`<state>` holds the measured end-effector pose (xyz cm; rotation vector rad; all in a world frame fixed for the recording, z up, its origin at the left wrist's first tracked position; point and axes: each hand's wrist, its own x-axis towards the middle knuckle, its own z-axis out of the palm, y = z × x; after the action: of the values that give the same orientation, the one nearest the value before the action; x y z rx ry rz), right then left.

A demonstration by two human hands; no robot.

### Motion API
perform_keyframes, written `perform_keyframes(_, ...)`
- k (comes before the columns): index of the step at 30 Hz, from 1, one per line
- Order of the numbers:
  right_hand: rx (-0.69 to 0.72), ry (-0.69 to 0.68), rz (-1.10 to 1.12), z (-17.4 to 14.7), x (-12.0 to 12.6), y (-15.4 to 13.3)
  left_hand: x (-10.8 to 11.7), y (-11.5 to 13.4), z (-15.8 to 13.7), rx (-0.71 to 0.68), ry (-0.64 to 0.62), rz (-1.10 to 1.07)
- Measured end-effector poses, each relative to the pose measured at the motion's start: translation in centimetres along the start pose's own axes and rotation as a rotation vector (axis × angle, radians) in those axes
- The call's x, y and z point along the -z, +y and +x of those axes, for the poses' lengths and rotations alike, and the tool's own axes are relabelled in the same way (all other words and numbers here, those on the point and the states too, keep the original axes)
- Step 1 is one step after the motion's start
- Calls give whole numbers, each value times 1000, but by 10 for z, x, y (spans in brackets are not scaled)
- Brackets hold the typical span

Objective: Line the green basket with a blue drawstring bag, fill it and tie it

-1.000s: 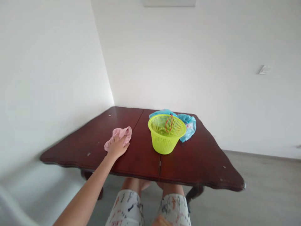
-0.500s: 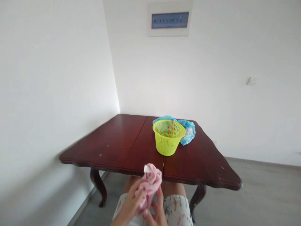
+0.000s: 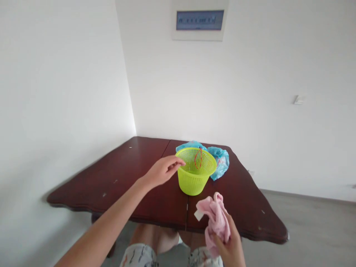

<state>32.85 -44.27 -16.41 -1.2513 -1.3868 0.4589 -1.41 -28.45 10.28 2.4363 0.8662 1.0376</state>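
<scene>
My right hand (image 3: 229, 241) is closed around a crumpled pink towel (image 3: 217, 218) with a white tag, in front of the table's near edge. The towel's upper folds stick out loosely above my fingers. My left hand (image 3: 167, 168) reaches over the table to the left rim of a yellow-green plastic basket (image 3: 194, 185). Its fingers are slightly bent, with a gap to the thumb, and their tips overlap the rim in view; whether they touch it I cannot tell. A red cord (image 3: 198, 159) hangs at the basket's far inner side.
Behind the basket lie blue plastic bags (image 3: 221, 163), one partly hidden by it. The dark red wooden table (image 3: 116, 167) has wavy edges and stands against white walls. My legs are under its near edge. A panel box (image 3: 199, 20) is on the wall.
My hands have separated. The left let go of the pink towel and moved up to the basket's rim; the right carried the towel to the right. The view has shifted slightly.
</scene>
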Motion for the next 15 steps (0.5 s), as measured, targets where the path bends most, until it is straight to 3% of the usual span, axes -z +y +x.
perform_keyframes(3, -39, -46, -187, 36, 27, 24, 8, -49, 107, -183, -107, 157)
perform_keyframes(7, -149, 13, -81, 57, 34, 60, -21, -113, 223, -50, -522, 257)
perform_keyframes(11, -337, 138, 12, 56, 26, 77, -62, -168, 286, -2, -747, 242)
perform_keyframes(15, -400, 171, 98, 56, 24, 74, -83, -207, 311, 65, -855, 257)
